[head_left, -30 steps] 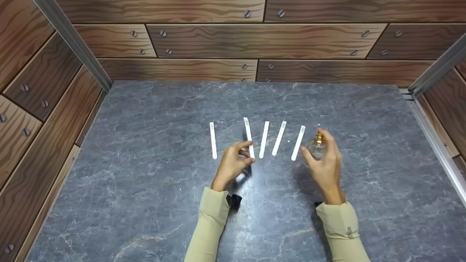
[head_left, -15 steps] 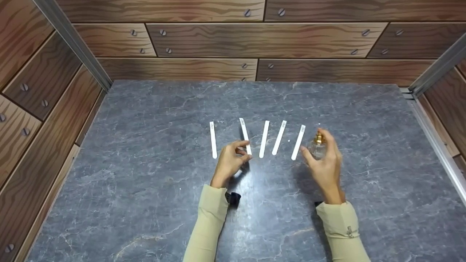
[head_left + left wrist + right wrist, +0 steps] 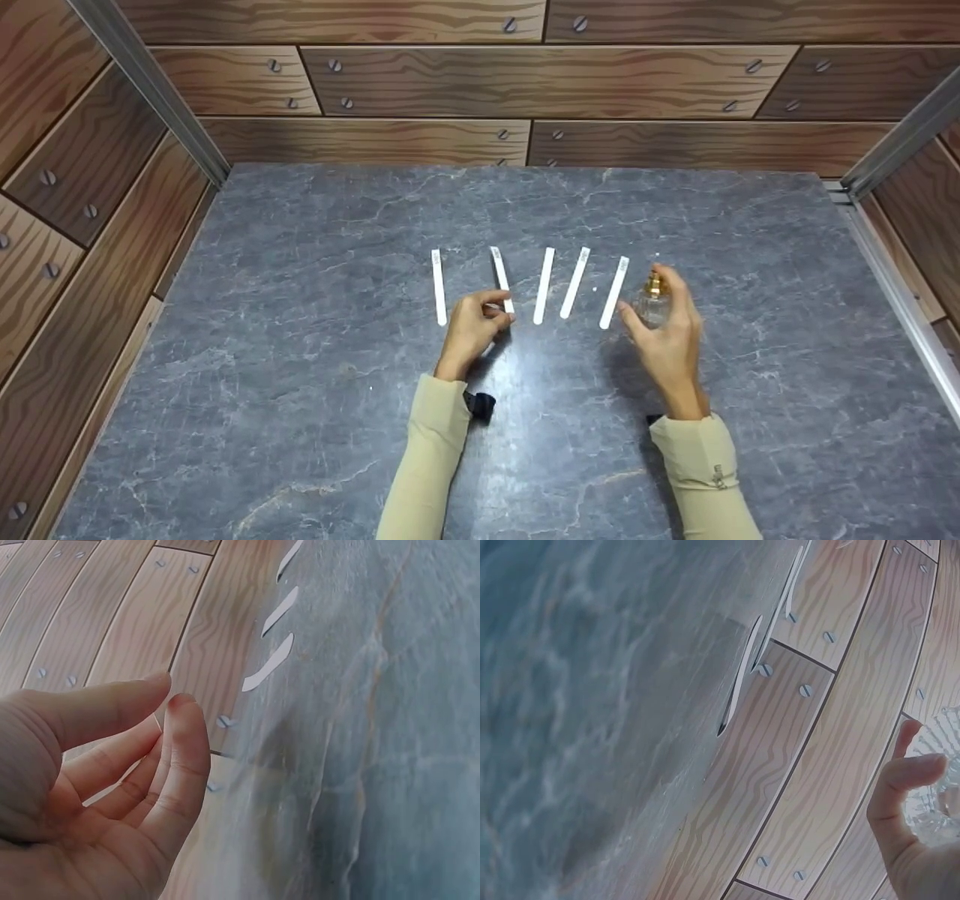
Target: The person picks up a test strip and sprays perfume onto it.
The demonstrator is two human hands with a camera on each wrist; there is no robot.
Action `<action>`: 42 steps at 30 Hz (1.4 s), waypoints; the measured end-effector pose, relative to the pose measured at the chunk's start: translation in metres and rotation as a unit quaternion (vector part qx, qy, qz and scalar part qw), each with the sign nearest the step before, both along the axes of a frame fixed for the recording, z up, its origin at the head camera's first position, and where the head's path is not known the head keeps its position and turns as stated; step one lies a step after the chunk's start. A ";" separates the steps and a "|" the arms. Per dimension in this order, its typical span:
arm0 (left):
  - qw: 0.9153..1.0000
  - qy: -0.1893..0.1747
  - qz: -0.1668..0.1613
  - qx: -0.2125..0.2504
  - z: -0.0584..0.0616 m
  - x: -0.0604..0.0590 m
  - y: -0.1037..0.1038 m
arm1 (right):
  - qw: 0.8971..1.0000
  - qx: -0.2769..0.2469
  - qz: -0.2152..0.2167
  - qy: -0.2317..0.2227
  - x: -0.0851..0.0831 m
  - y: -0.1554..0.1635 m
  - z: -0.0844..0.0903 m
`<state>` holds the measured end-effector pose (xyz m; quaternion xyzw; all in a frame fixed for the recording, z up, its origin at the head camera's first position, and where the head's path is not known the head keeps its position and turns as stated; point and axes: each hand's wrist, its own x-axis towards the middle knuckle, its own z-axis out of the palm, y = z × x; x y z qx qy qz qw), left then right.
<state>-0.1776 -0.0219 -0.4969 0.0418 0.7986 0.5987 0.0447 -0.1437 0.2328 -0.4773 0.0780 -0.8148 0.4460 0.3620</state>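
My left hand pinches the lower end of a white perfume test strip, which is raised off the table and printed at its far end. Seen from the left wrist, only a thin edge of that strip shows behind the thumb and fingertips. A clear glass perfume bottle with a gold neck is gripped by my right hand, the index finger on its top. In the right wrist view the ribbed glass of the bottle appears at the right edge, partly covered by the fingers.
One white strip lies left of the left hand. Between the hands lie three more strips, the leftmost strip nearest the left hand. All are on a grey marbled table, with wood-patterned walls behind and beside it.
The left hand has shifted a little to the left with the strip, away from the strips between the hands. The right hand and the bottle stay almost in place.
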 end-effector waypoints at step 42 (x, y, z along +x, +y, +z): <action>0.994 -0.092 0.040 0.045 0.000 -0.010 -0.004 | 1.000 -0.007 -0.001 0.000 0.000 0.001 0.002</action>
